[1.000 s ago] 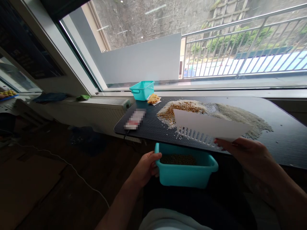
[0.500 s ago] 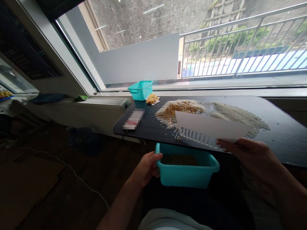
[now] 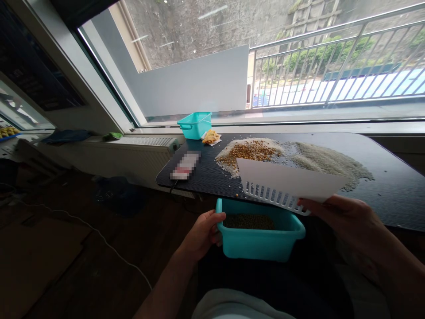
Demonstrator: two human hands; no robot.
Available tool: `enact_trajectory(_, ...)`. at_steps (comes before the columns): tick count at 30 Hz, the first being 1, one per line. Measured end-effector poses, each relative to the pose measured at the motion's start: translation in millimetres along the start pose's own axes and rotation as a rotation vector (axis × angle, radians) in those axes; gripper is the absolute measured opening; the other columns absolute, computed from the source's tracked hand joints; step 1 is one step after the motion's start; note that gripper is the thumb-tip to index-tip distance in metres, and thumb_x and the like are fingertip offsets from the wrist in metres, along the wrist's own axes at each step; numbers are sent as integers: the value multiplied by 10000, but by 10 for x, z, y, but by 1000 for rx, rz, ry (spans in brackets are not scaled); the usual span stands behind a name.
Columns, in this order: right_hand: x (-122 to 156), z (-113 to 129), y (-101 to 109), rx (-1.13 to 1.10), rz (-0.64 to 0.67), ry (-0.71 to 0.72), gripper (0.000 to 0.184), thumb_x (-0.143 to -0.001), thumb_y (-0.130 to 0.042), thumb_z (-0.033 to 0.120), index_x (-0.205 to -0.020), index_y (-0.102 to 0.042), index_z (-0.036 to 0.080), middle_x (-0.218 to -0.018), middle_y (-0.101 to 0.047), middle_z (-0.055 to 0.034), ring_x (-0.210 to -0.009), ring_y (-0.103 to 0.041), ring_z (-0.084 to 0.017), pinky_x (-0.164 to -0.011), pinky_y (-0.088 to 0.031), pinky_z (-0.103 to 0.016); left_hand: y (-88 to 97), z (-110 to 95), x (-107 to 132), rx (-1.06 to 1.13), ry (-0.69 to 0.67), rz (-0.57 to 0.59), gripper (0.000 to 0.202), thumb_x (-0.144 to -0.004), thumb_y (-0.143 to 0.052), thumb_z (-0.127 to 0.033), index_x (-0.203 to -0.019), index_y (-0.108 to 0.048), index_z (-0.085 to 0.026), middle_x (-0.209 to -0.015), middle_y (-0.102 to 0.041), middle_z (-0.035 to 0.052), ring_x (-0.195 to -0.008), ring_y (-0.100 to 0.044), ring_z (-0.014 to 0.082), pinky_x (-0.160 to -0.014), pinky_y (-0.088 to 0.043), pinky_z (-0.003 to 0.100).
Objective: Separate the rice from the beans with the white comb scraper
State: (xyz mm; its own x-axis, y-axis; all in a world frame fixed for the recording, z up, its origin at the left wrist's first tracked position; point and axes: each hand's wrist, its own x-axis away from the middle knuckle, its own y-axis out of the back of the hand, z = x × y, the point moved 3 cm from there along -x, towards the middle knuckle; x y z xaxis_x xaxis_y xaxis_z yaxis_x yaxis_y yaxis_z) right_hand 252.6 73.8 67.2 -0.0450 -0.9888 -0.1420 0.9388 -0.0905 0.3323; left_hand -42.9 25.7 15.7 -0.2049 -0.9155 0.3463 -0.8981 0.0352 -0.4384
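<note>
My left hand [image 3: 205, 233] grips the left rim of a turquoise plastic bin [image 3: 259, 243], held just below the table's front edge. Small dark greenish grains [image 3: 250, 221] cover the bin's floor. In my right hand [image 3: 347, 217] is a white slotted scoop [image 3: 288, 177], pinched at its right end, its row of slots facing me over the table edge above the bin. Behind the scoop lies a pile of orange-brown kernels [image 3: 255, 150] mixed with white grains. To its right spreads a heap of pale rice-like grains [image 3: 328, 161], partly covered by the scoop.
A second turquoise bin [image 3: 195, 126] stands at the table's back left corner, beside a crumpled yellowish item [image 3: 211, 137] on white paper. A blurred-out flat object with a cable [image 3: 185, 166] lies at the left end of the black table [image 3: 398, 190]. A radiator [image 3: 142, 153] is under the window.
The scoop in my right hand has moved slightly left and down toward the table edge and bin. My left hand and the bin stay nearly in place.
</note>
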Motion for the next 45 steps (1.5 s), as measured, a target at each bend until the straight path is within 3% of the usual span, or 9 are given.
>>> enact_trajectory(5,-15,115,-112,-20,80,-17,552,-482,-813,740,-709,-815,237,-704,-785,-56,-638,-707,-246,-646,-615,-389,-2,9,-1,-14,12,-16,544,-584,-878,-531,-583,-439,-209,-440,-370,-112,-357,-326,44,-380,-315,206)
enact_trajectory(12,-115,-34,-8,100,-104,-24,465,-538,-779,707,-637,-775,252,-634,-751,-51,-616,-692,-252,-622,-586,-397,-12,9,-5,-4,16,-17,553,-580,-882,-530,-577,-433,-207,-439,-366,-111,-366,-333,44,-384,-319,200)
enact_trajectory(18,-160,92,-244,54,74,21,481,-576,-785,686,-717,-807,226,-739,-793,-61,-712,-734,-275,-685,-606,-389,-13,12,-5,-10,14,-10,546,-589,-878,-531,-608,-438,-208,-453,-371,-116,-361,-333,43,-389,-312,203)
enact_trajectory(22,-101,170,-281,-14,165,4,442,-576,-815,641,-739,-817,229,-793,-808,-53,-737,-744,-278,-727,-622,-393,-4,11,-3,-12,8,-4,531,-615,-866,-524,-616,-441,-205,-454,-371,-115,-364,-336,43,-396,-310,202)
enact_trajectory(29,-118,6,-266,70,33,12,352,-663,-757,555,-698,-793,207,-652,-760,-35,-624,-710,-249,-580,-575,-350,-29,10,-3,-22,8,-17,555,-599,-866,-531,-568,-413,-211,-434,-351,-112,-363,-321,42,-391,-307,205)
enact_trajectory(34,-109,-160,-46,100,-121,-61,346,-654,-748,536,-767,-804,214,-657,-764,-32,-644,-718,-261,-601,-559,-356,-30,20,-3,-14,4,-25,551,-599,-865,-525,-574,-413,-211,-437,-353,-112,-368,-327,44,-390,-311,199)
enact_trajectory(39,-143,-162,246,182,-253,-103,339,-644,-742,522,-748,-801,205,-616,-748,-42,-657,-722,-279,-625,-529,-359,-39,36,-14,-10,0,-18,539,-623,-860,-508,-579,-413,-211,-440,-351,-112,-369,-326,44,-391,-315,198)
enact_trajectory(45,-277,-163,276,180,-260,-37,318,-652,-742,525,-710,-779,214,-613,-742,-43,-650,-710,-264,-646,-524,-362,-39,61,-37,-17,-5,-8,531,-651,-845,-508,-590,-407,-213,-446,-341,-113,-371,-316,43,-395,-312,197)
